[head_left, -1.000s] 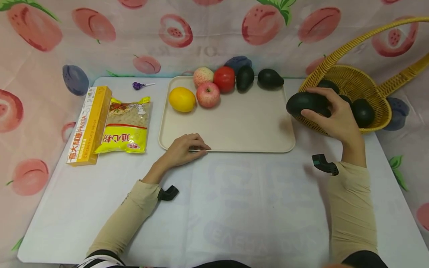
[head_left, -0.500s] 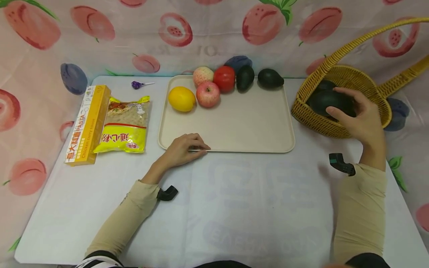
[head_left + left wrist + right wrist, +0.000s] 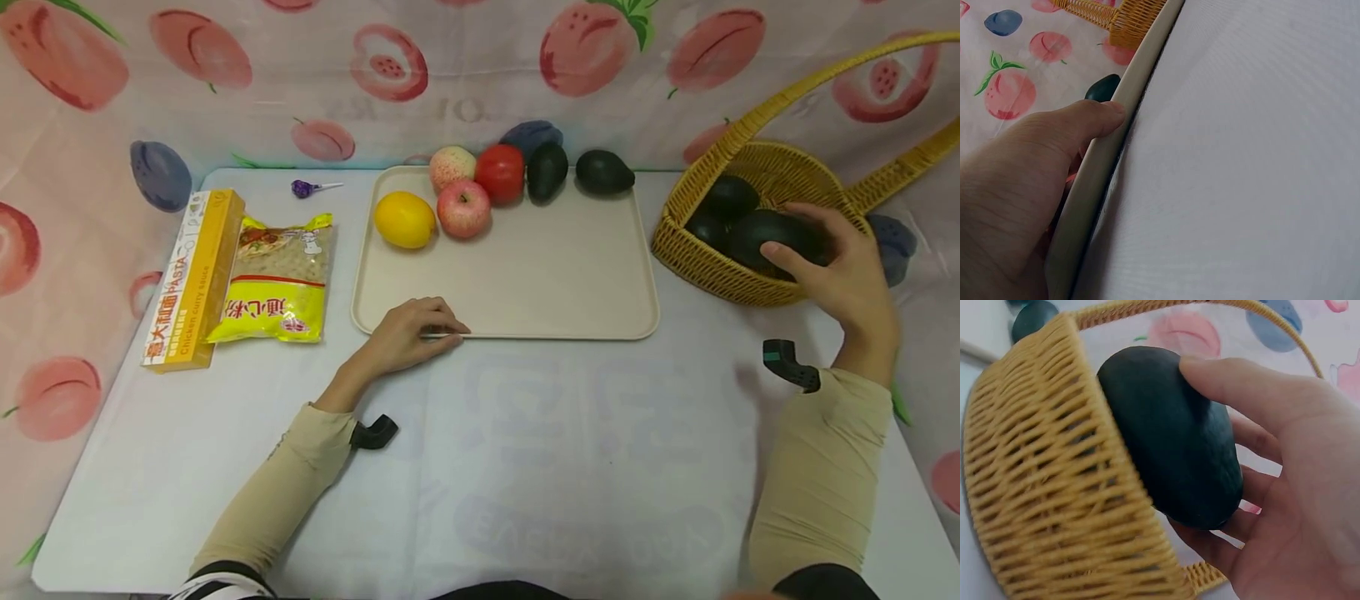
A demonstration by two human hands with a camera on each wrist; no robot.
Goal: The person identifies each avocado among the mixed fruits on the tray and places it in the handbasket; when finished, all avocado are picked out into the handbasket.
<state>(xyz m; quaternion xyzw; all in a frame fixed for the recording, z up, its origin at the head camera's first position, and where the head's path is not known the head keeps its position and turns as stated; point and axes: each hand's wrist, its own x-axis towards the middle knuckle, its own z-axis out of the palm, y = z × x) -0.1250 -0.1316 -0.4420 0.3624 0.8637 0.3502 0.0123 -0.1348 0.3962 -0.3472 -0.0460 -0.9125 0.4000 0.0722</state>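
Avocado [image 3: 1166, 437]: a plump, dark green-black oval, its smooth skin showing a dull sheen and faint unevenness; it is sitting within the mouth of the basket [image 3: 720, 275], though whether its underside is touching anything cannot be told.
Right hand [image 3: 855, 271]: pinching the avocado, thumb pressing one side, fingers curling round the other with slight gaps between them.
Left hand [image 3: 411, 335]: pinching the near rim of the tray [image 3: 555, 275], thumb lying along the outside, fingers bending over the inside.
Basket: yellow-brown, woven in ridged strands, its tall handle arching overhead; two dark fruits [image 3: 731, 197] are lying inside.
Tray: cream, smooth, rectangular with rounded corners; a glossy yellow lemon [image 3: 405, 220] and a pink-red apple [image 3: 464, 208] are resting on it.
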